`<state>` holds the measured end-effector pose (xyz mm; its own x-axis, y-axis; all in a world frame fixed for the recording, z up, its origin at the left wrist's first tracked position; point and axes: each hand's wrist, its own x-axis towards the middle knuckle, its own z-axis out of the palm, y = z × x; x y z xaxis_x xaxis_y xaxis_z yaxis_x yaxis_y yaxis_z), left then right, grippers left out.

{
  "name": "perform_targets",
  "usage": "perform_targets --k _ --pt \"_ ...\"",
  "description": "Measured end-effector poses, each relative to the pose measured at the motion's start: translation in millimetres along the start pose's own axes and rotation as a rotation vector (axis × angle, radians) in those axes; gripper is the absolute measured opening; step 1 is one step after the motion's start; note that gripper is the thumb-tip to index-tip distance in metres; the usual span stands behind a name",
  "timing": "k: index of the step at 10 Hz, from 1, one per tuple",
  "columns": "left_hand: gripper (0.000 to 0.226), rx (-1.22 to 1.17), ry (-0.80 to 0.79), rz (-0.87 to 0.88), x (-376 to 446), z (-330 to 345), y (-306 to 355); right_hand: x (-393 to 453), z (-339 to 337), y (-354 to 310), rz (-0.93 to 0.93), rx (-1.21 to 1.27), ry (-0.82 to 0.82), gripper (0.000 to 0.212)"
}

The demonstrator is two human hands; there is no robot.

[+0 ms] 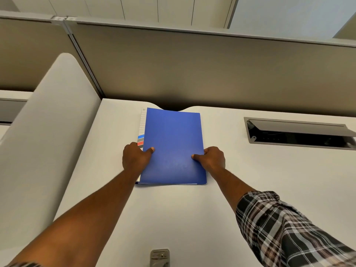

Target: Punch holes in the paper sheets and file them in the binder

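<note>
On the desk (250,189), both hands (134,158) grip a closed blue binder (173,143), seemingly tabbed.

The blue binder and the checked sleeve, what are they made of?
The blue binder looks like thin plastic: smooth, even colour, with a faint sheen near the hands. It could be coated card. The checked sleeve looks like woven cloth: soft folds and a matte plaid.

White desk (250,189), grey partition (192,70) behind, open cable hatch (298,132) at right
</note>
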<state>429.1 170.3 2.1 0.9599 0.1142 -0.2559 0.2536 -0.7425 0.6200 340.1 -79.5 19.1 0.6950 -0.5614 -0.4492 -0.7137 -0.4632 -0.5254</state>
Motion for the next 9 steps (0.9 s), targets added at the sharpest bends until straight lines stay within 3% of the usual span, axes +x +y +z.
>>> perform_targets --k 4,7,9 --pt "0.063 0.008 -0.034 -0.035 1 -3 -1 -23 -11 -5 -0.026 0.002 0.012 0.058" --pt "0.069 0.026 -0.057 -0.012 -8 -5 11 -26 -12 -4 -0.009 0.122 -0.04 0.047" --pt "0.079 -0.034 -0.075 0.14 -32 -11 29 -37 -21 -5 0.006 0.199 -0.082 0.088"
